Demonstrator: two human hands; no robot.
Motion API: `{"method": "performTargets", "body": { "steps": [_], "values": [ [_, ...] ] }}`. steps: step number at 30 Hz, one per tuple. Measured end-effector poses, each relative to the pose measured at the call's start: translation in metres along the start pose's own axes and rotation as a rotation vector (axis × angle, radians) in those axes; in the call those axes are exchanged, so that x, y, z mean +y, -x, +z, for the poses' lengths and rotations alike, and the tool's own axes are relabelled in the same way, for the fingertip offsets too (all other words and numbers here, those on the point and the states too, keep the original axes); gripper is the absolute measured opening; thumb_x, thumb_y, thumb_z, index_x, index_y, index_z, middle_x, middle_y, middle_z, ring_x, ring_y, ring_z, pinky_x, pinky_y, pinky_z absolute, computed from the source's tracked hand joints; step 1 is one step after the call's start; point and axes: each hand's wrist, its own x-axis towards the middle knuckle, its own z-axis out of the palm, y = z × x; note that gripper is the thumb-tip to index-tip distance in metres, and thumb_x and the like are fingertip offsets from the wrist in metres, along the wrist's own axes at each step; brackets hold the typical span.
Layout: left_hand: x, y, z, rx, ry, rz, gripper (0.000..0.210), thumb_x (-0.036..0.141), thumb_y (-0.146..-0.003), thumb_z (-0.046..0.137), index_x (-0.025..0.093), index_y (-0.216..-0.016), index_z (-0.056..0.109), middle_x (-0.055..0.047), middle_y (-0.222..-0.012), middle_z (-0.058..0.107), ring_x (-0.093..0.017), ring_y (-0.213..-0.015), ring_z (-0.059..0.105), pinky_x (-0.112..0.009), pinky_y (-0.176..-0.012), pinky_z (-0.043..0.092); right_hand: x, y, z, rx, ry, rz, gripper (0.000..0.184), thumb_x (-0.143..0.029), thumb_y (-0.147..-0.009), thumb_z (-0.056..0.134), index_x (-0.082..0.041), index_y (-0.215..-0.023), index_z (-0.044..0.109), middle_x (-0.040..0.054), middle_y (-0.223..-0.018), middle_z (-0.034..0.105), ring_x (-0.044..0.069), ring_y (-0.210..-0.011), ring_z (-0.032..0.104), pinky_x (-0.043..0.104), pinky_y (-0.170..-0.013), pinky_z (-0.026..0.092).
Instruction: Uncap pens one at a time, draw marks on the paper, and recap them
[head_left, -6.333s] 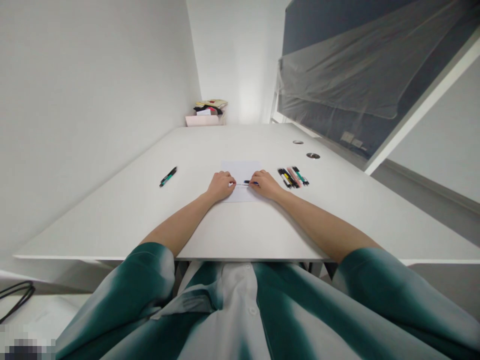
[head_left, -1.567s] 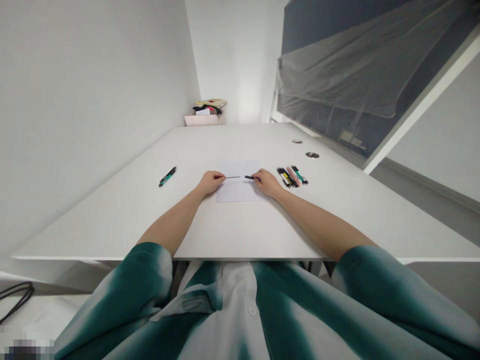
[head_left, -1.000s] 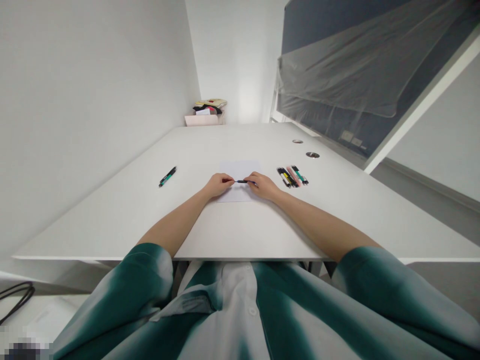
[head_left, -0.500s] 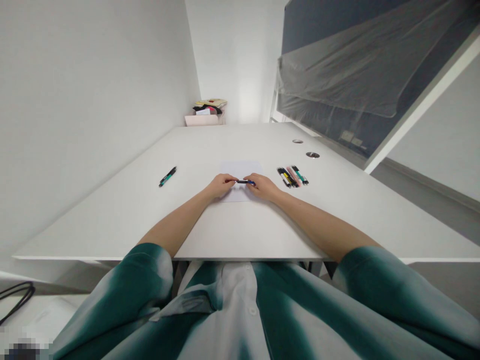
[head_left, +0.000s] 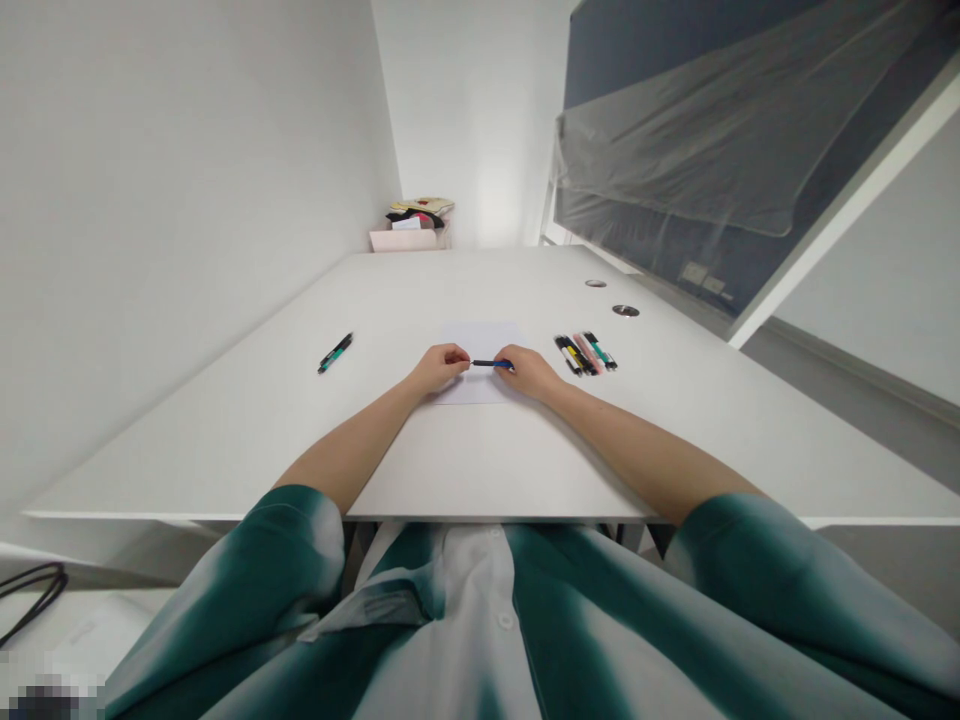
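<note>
From a distance, I see my right grip (head_left: 529,372) closed around a dark pen (head_left: 489,363) held nearly level, its tip toward the left. My left grip (head_left: 437,368) is narrow, fingertips right at that tip; I cannot tell whether they pinch it. The pen is over a sheet of paper (head_left: 480,392), set back from the near edge of the tabletop (head_left: 465,460). Toward the right edge lies a row of pens (head_left: 588,354); toward the left edge, a pair of pens (head_left: 335,354). A pink box (head_left: 405,241) sits by the far left corner.
</note>
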Motion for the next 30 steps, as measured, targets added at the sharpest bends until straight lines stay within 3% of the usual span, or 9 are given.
{"method": "performTargets", "body": {
  "steps": [6,16,21,30],
  "values": [
    [0.0007,0.0015,-0.0011,0.019,0.031,0.001,0.023,0.034,-0.065,0.07,0.015,-0.078,0.065,-0.002,-0.073,0.066,-0.014,-0.069,0.057,-0.031,-0.072,0.045,-0.0037,0.0022,-0.004,-0.009,0.021,-0.028,0.023,-0.022,-0.093,0.052,-0.018,-0.106,0.071,0.0083,-0.104,0.069,0.019,-0.092,0.063,0.026,-0.08,0.043],
    [0.0015,0.0014,-0.0015,0.032,0.041,-0.009,0.023,0.033,-0.064,0.072,0.014,-0.074,0.065,-0.001,-0.069,0.065,-0.013,-0.066,0.055,-0.031,-0.069,0.044,-0.0022,0.0005,-0.003,0.016,-0.004,-0.01,0.024,-0.011,-0.083,0.055,-0.015,-0.103,0.068,0.0091,-0.1,0.069,0.019,-0.088,0.062,0.028,-0.082,0.045],
    [0.0014,0.0014,-0.0011,0.035,0.038,0.002,0.021,0.032,-0.064,0.072,0.015,-0.073,0.065,-0.001,-0.07,0.066,-0.014,-0.066,0.056,-0.031,-0.071,0.046,0.0,0.0018,-0.0049,0.02,0.013,-0.05,0.02,-0.013,-0.085,0.053,-0.017,-0.098,0.068,0.008,-0.1,0.068,0.018,-0.087,0.062,0.027,-0.08,0.045],
    [0.001,0.0034,0.0023,0.008,-0.018,0.007,0.02,0.032,-0.065,0.07,0.015,-0.074,0.065,-0.002,-0.071,0.066,-0.015,-0.069,0.058,-0.032,-0.073,0.047,-0.0013,0.0036,-0.0035,-0.017,0.052,-0.058,0.023,-0.018,-0.091,0.051,-0.018,-0.106,0.069,0.0082,-0.105,0.069,0.019,-0.093,0.063,0.027,-0.082,0.044]
  ]
}}
